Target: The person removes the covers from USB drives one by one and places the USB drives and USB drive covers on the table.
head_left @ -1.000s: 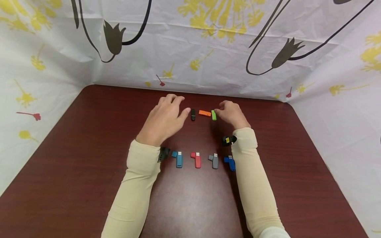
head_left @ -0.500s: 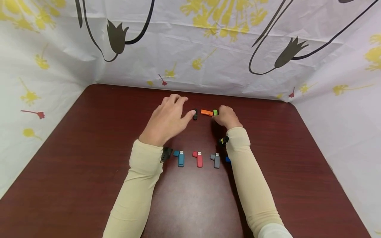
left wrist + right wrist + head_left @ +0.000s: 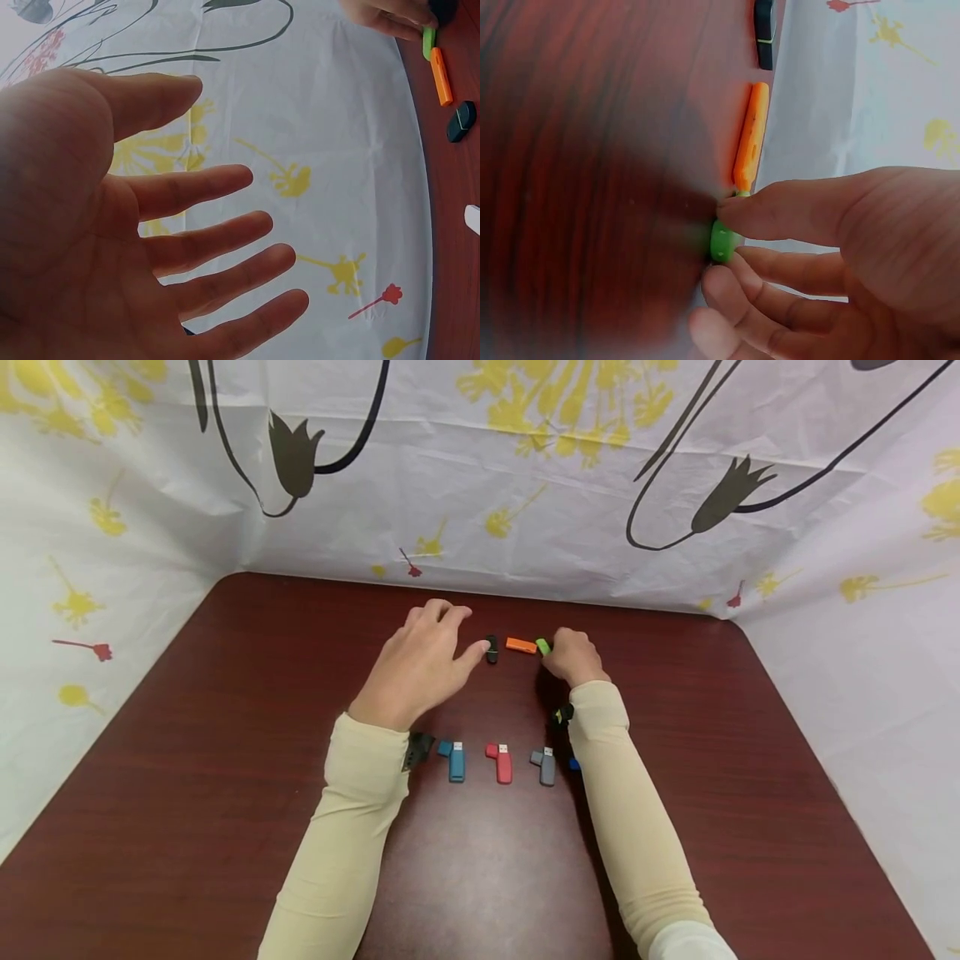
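Observation:
My right hand [image 3: 576,657] pinches a small green USB stick [image 3: 721,241] between thumb and fingers, close over the table. In the head view, the stick's far end peeks out at the left of the fingertips, slightly turned. Just left of it lies an orange USB stick [image 3: 521,645], then a black one [image 3: 492,653] with a thin light band. My left hand [image 3: 416,664] hovers with spread fingers, its thumb tip overlapping the black stick in the head view. The left wrist view shows its palm [image 3: 67,225] holding nothing.
Nearer on the dark red table [image 3: 187,760] stand several uncapped sticks in a row: teal [image 3: 457,764], red [image 3: 504,767], grey [image 3: 547,768], and blue [image 3: 574,764], mostly hidden by the right sleeve. A white object [image 3: 472,218] shows at the left wrist view's edge. Patterned cloth [image 3: 480,527] bounds the table.
My right hand has moved left and down onto the green USB stick and now pinches it; the stick has turned a little. My left hand stays nearly still.

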Available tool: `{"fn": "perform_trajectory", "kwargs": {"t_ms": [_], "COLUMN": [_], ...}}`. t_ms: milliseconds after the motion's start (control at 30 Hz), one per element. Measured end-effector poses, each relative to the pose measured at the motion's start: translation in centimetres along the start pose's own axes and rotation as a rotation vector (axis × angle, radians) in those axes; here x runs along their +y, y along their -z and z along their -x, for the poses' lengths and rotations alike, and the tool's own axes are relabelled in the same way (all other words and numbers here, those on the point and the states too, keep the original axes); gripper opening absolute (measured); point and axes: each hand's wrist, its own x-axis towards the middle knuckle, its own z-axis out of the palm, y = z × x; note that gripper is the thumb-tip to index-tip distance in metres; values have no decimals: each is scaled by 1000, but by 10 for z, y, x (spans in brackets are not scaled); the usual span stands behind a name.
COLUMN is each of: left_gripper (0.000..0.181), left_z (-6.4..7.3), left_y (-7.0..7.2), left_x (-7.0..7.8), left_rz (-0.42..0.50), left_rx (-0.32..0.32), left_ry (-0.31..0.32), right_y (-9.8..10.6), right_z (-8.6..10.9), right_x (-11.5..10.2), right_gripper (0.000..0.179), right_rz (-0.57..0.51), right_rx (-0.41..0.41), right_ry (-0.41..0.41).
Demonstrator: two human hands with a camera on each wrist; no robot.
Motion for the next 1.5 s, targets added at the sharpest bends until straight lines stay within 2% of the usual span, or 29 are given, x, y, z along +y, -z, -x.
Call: {"fn": "perform_trajectory", "kwargs": {"t_ms": [333,467,633,833,933,1133,1333,1500], "left_gripper": [59,59,57,56,55,56,56,56], "left_z": [0,0,0,0,-1,-1,-1,-1], "left_y": [1,0,-2,-2,-1,-2,-1,-2], "left_x": [-1,0,0,-1,-1,1,3,6], "left_rz": [1,-3,0,28,38,47,54,79], "left_rx": [-9,-5,3,-6,-12,-14,0,22], "left_ry": [4,1,-13,-23,-35,-63,-87,-150], "right_y": [11,18,27,36,41,50,61,65], "right_z": [6,12,25,46,56,77,98,114], "right_x": [16,19,14,3,-2,-12,-24,-30], "right_gripper": [37,37,18,34,35,28,29,29], "right_rz": [-42,-50,-47,-49,-61,-74,-54,-10], "right_rx": [-69,-83,-28,50,72,95,130,166], "right_ry": [13,25,51,91,148,321,414,530]}}
